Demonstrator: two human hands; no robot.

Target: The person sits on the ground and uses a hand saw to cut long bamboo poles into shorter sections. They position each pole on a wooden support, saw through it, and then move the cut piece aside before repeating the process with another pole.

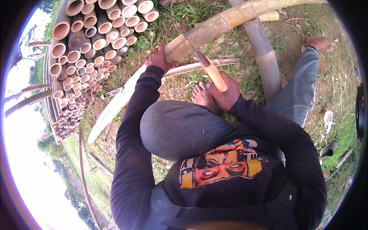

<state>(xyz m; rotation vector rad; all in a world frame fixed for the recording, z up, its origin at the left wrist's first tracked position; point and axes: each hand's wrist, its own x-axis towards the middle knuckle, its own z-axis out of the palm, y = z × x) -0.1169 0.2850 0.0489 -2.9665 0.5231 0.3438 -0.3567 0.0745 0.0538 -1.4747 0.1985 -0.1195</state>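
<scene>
A thick, curved bamboo pole [214, 28] slants across in front of me, from the upper right down to a pale lower-left end. My left hand [160, 59] grips it from above, left of the tool. In my right hand [229, 94] is the orange-brown wooden handle of a handsaw [211, 73]. Its narrow dark blade lies crosswise on the pole, seen nearly edge-on, so its teeth cannot be made out. Behind my right hand, my bare foot [203, 94] rests on the ground.
A tall stack of cut bamboo [88, 46] stands at the left, open ends facing me. Another bamboo length [266, 61] lies under the pole at the right. A thinner bamboo stick [222, 62] crosses the ground beneath. Bamboo offcuts [329, 148] lie at far right.
</scene>
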